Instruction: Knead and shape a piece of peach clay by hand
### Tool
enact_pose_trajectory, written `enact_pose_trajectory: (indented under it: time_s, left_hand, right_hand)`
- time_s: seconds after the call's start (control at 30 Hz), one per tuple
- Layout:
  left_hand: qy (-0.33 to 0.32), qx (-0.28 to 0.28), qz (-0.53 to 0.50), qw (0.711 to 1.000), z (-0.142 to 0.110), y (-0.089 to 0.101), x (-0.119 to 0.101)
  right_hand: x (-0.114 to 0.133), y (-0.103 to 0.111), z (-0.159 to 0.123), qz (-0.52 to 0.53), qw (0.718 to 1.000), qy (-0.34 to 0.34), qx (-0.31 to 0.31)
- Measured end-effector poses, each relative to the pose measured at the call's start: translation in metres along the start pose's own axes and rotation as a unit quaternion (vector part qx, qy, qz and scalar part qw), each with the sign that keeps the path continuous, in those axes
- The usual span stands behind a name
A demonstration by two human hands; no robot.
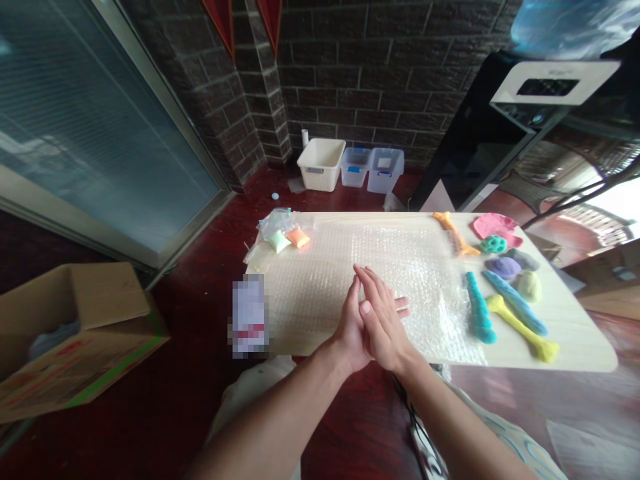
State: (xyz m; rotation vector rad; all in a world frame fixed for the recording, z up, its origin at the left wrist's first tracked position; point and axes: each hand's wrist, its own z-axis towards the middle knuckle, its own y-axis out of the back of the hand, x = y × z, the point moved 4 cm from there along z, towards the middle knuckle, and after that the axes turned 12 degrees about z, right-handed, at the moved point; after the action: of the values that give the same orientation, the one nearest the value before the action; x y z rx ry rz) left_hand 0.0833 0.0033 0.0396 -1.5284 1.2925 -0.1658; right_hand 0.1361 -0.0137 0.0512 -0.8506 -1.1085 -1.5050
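Over the table's near edge, my left hand (351,333) and my right hand (384,327) are pressed palm to palm. The right lies over the left, its fingers straight and close together. A few left fingertips stick out past the right hand's far side. Whatever may lie between the palms is hidden. Beneath the fingers stretches a sheet of bubble wrap (425,300). To the right lie shaped pieces of what looks like modelling clay: a teal twisted stick (479,310), a yellow bone shape (525,330), a blue bar (517,303) and an orange bone shape (455,233).
Green (279,241) and orange packets (299,238) lie at the table's (585,347) far left. Purple (504,268), pink (495,227) and other lumps sit far right. An open cardboard box (110,300) stands left; bins (320,167) and a water dispenser (470,127) stand beyond.
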Motion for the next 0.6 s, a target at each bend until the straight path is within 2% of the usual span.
enact_pose_trajectory:
  time_s: [0.1, 0.23, 0.33, 0.4, 0.47, 0.6]
  left_hand:
    - [0.024, 0.032, 0.015, 0.999, 0.001, 0.005, 0.000]
    - [0.017, 0.087, -0.012, 0.996, -0.003, 0.003, -0.013]
    - [0.016, 0.097, -0.037, 0.994, -0.007, -0.001, -0.022]
    - [0.015, 0.105, -0.046, 0.993, -0.009, -0.003, -0.023]
    - [0.003, 0.113, -0.053, 0.992, -0.010, -0.005, -0.022]
    - [-0.040, 0.097, -0.064, 0.992, -0.014, -0.007, -0.016]
  right_hand:
    - [-0.003, 0.003, 0.004, 0.069, 0.997, -0.022, -0.019]
    - [-0.001, 0.015, 0.009, 0.179, 0.977, -0.017, -0.111]
    - [0.011, 0.023, 0.007, 0.137, 0.979, 0.011, -0.151]
    - [0.020, 0.023, 0.004, 0.058, 0.989, 0.029, -0.136]
    - [0.027, 0.017, 0.002, -0.019, 0.995, 0.048, -0.090]
    - [0.033, 0.004, 0.000, -0.088, 0.992, 0.085, -0.035]
